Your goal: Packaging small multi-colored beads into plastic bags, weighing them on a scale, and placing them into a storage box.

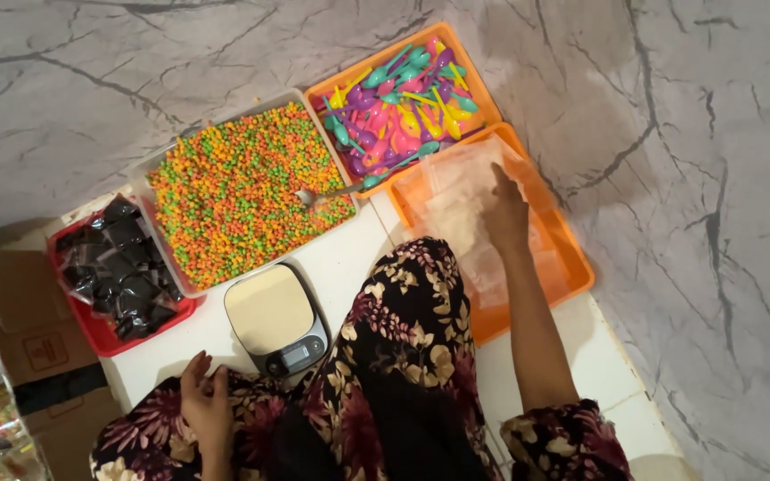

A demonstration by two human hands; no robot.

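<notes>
Reaching forward, the right hand lies palm-down, fingers loosely spread, on a stack of clear plastic bags inside an orange tray; whether it has pinched one cannot be told. The left hand rests on the floral-clothed knee, fingers loosely curled, holding nothing, just beside a small digital kitchen scale on the white tiled floor. Behind the scale stands a clear rectangular tub of orange, green and yellow pellets, a metal spoon stuck in its right edge. A second orange tray, farther back, holds pink, purple, teal and yellow plastic spoons. At far left, a red tray is filled with small black sachets. Brown cardboard boxes with a red square label stand beside it.
</notes>
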